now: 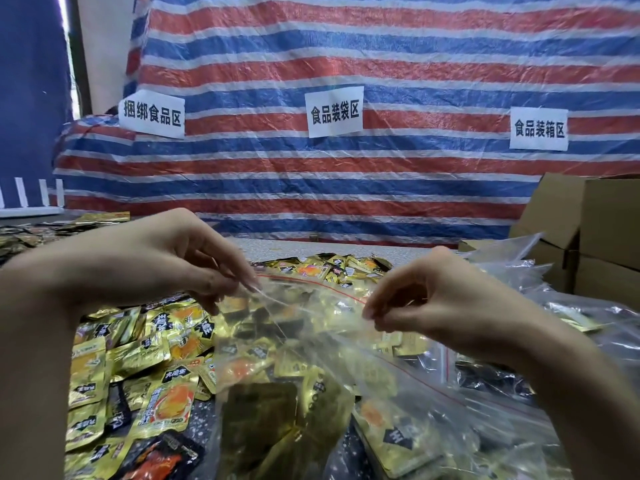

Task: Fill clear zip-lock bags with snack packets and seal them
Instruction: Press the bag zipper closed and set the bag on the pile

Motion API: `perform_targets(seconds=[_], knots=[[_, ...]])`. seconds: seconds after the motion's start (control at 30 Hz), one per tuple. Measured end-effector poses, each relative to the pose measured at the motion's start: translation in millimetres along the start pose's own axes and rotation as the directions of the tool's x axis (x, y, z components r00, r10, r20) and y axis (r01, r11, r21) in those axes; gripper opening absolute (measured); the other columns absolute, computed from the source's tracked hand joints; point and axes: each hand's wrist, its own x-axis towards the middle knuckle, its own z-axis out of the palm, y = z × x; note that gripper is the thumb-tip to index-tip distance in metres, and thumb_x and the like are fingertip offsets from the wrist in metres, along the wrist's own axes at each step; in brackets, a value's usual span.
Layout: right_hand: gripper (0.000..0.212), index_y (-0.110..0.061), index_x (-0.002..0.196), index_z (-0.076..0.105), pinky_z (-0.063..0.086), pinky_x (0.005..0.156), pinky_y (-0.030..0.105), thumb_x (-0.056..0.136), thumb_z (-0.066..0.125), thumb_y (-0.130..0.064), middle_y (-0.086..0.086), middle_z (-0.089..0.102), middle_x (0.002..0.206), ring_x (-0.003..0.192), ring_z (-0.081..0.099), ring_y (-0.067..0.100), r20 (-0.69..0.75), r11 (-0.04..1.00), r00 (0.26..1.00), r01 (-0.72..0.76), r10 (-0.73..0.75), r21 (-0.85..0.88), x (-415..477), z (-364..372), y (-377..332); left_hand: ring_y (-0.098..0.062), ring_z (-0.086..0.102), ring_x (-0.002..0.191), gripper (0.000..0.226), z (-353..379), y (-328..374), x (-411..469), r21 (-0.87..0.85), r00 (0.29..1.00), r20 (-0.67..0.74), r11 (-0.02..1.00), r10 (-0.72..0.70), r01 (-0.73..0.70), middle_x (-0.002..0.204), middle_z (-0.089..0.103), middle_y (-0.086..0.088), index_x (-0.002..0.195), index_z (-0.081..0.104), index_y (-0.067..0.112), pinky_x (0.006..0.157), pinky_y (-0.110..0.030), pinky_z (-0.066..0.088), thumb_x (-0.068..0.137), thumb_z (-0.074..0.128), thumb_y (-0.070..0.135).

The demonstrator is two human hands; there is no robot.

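- Your left hand (180, 261) pinches the clear bag's (311, 358) top edge.
- Your right hand (426, 299) pinches the same edge opposite.
- Gold snack packets (138, 358) lie loose underneath.

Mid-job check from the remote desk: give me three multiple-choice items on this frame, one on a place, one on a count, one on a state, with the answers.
1. Where do the cardboard boxes stand?
A. far left
B. right edge
C. centre of the table

2. How many white paper signs hang on the striped tarp?
A. one
B. three
C. five

3. What is the state of the clear zip-lock bag?
A. lying flat, untouched
B. held up at its top by both hands
C. folded inside a box

Answers:
1 B, the boxes sit at the right edge.
2 B, three signs show, left, middle and right.
3 B, the left hand and right hand each pinch the bag's top edge, gold snack packets behind it.
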Motion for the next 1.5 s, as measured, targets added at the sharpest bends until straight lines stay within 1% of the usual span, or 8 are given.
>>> perform_targets(seconds=[0.13, 0.53, 0.77, 0.87, 1.03, 1.1, 1.27, 1.5], knots=[[0.018, -0.015, 0.085, 0.079, 0.062, 0.077, 0.034, 0.082, 0.076, 0.003, 0.005, 0.076, 0.077, 0.074, 0.074, 0.018, -0.117, 0.990, 0.992, 0.063, -0.048, 0.128, -4.1, -10.4, -1.8, -0.025, 0.074, 0.078, 0.055, -8.5, -7.0, -2.0, -0.027, 0.986, -0.163, 0.999, -0.038, 0.034, 0.086, 0.075, -0.008, 0.095, 0.078, 0.030, 0.067, -0.031, 0.062, 0.048, 0.085, 0.057], [0.019, -0.021, 0.085, 0.073, 0.052, 0.066, 0.027, 0.079, 0.080, -0.005, 0.002, 0.073, 0.076, 0.071, 0.070, 0.013, -0.176, 0.989, 0.984, 0.050, -0.025, 0.137, -15.1, -20.8, -7.6, -0.009, 0.067, 0.070, 0.048, -6.0, -2.6, -4.1, 0.117, 0.991, -0.137, 0.993, 0.000, 0.016, 0.079, 0.073, 0.002, 0.081, 0.077, 0.030, 0.063, -0.023, 0.055, 0.055, 0.076, 0.071], [0.025, -0.013, 0.081, 0.065, 0.054, 0.079, 0.055, 0.079, 0.073, 0.010, 0.009, 0.070, 0.076, 0.074, 0.066, 0.030, -0.218, 0.991, 0.976, 0.028, 0.001, 0.128, -14.6, -18.3, -12.1, -0.028, 0.065, 0.076, 0.017, 7.8, 4.1, 7.9, 0.066, 0.979, -0.172, 0.993, 0.107, -0.097, 0.078, 0.069, -0.005, 0.073, 0.075, 0.020, 0.068, -0.023, 0.053, 0.069, 0.081, 0.035], [0.018, -0.026, 0.092, 0.068, 0.055, 0.078, 0.042, 0.080, 0.080, -0.021, -0.003, 0.074, 0.085, 0.078, 0.069, 0.011, -0.159, 0.995, 0.987, -0.004, 0.020, 0.098, -20.0, -20.9, -18.1, -0.019, 0.065, 0.072, 0.015, 12.0, 13.0, 8.8, 0.074, 0.974, -0.185, 0.990, 0.131, -0.119, 0.076, 0.070, -0.004, 0.071, 0.075, 0.021, 0.066, -0.025, 0.052, 0.064, 0.079, 0.034], [0.049, -0.043, 0.116, 0.061, 0.038, 0.087, 0.001, 0.074, 0.058, -0.068, -0.031, 0.059, 0.114, 0.110, 0.048, -0.018, -0.171, 0.973, 0.976, 0.100, -0.137, -0.209, -18.0, 2.0, -41.0, -0.018, 0.063, 0.072, 0.017, 24.7, 34.9, 9.8, 0.162, 0.967, -0.145, 0.969, 0.209, -0.185, 0.076, 0.069, 0.001, 0.074, 0.074, 0.029, 0.066, -0.035, 0.055, 0.067, 0.076, 0.044], [0.043, -0.038, 0.120, 0.062, 0.042, 0.098, 0.016, 0.083, 0.062, -0.061, -0.025, 0.060, 0.118, 0.113, 0.050, -0.009, -0.185, 0.952, 0.958, 0.165, -0.217, -0.259, -13.3, 18.8, -47.0, -0.019, 0.063, 0.073, 0.019, 30.5, 42.4, 11.6, 0.206, 0.962, -0.142, 0.957, 0.235, -0.203, 0.076, 0.069, 0.004, 0.075, 0.073, 0.030, 0.071, -0.048, 0.054, 0.067, 0.074, 0.047], [0.012, -0.025, 0.097, 0.075, 0.055, 0.081, 0.032, 0.089, 0.067, -0.021, -0.013, 0.073, 0.092, 0.089, 0.065, 0.002, -0.285, 0.950, 0.913, 0.241, -0.291, -0.196, -4.6, 41.4, -49.4, -0.022, 0.064, 0.072, 0.007, 35.2, 48.9, 12.0, 0.268, 0.950, -0.139, 0.934, 0.279, -0.235, 0.076, 0.069, 0.005, 0.076, 0.074, 0.029, 0.070, -0.055, 0.052, 0.077, 0.079, 0.032], [0.012, -0.028, 0.088, 0.071, 0.054, 0.070, 0.042, 0.085, 0.063, -0.035, -0.015, 0.069, 0.080, 0.078, 0.063, 0.005, -0.303, 0.954, 0.909, 0.236, -0.285, -0.186, -3.7, 43.9, -48.0, -0.015, 0.064, 0.075, 0.022, 32.0, 47.8, 8.3, 0.246, 0.968, -0.070, 0.944, 0.242, -0.218, 0.079, 0.070, 0.007, 0.081, 0.075, 0.032, 0.067, -0.035, 0.054, 0.074, 0.069, 0.052]])
